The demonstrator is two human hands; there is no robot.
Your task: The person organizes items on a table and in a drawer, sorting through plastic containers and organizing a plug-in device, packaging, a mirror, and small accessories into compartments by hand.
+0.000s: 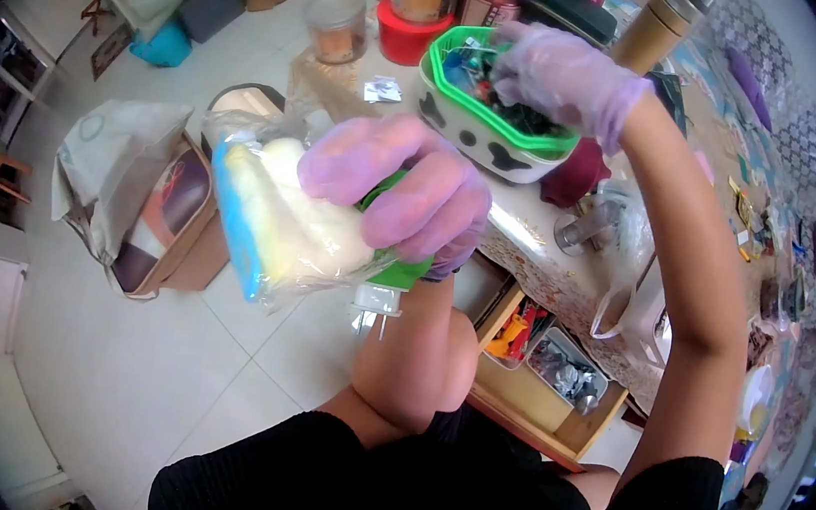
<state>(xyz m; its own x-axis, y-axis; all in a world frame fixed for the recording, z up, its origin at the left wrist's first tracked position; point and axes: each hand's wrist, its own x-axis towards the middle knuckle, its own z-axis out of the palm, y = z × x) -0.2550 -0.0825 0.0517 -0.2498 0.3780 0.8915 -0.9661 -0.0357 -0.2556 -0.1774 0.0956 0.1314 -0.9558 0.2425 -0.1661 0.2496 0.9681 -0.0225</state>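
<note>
bagged bundle (297, 212) and plug (378, 299) gripped by left hand (405, 192); right hand (567, 82) held at green-rimmed tub (485, 149), grip cannot be told.

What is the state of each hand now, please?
Left hand: closed, holding a plastic-wrapped bundle and something green.
Right hand: at the green-rimmed container; grip cannot be told.

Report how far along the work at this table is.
Looks done: the red and yellow items and silver items sit apart in the open drawer.
In hand: the left hand holds a plastic-wrapped packet; the right hand is at the green basket.
Probably left: the basket's jumble and the packet. The total remaining isn't clear.
</note>
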